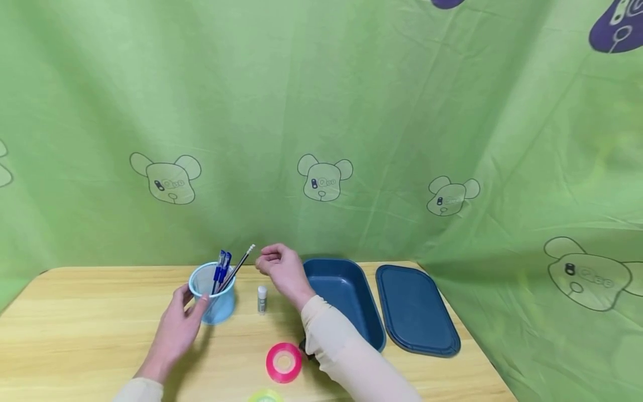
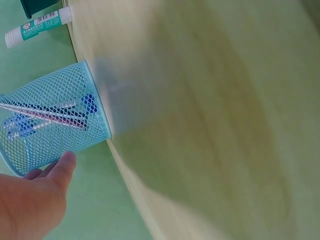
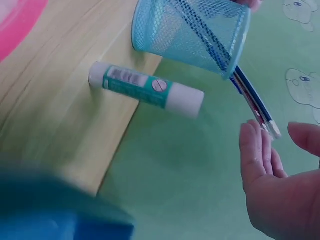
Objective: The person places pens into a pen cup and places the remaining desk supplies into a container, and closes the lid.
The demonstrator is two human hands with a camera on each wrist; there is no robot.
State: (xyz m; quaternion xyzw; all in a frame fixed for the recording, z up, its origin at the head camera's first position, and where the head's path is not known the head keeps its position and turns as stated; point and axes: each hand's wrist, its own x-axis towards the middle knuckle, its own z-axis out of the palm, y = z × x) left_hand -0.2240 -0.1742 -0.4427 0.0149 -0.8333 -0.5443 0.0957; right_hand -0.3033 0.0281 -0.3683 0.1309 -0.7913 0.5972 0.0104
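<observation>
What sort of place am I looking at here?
Probably a staged desk area, perhaps a recording booth: a printed green curtain hangs behind a wooden table with a blue mesh pen cup on it.

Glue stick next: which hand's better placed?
Right, probably. The right hand looks empty, its fingers just beyond the glue stick in the head view. The left hand holds the mesh cup, which stands between it and the stick.

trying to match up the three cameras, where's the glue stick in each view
Head: glue stick upright, lower picture, just right of the mesh cup.
Left wrist: glue stick near the top left corner, above the mesh cup.
Right wrist: glue stick left of centre, below the mesh cup.
Shared landmark: the mesh cup, in all three.
</observation>
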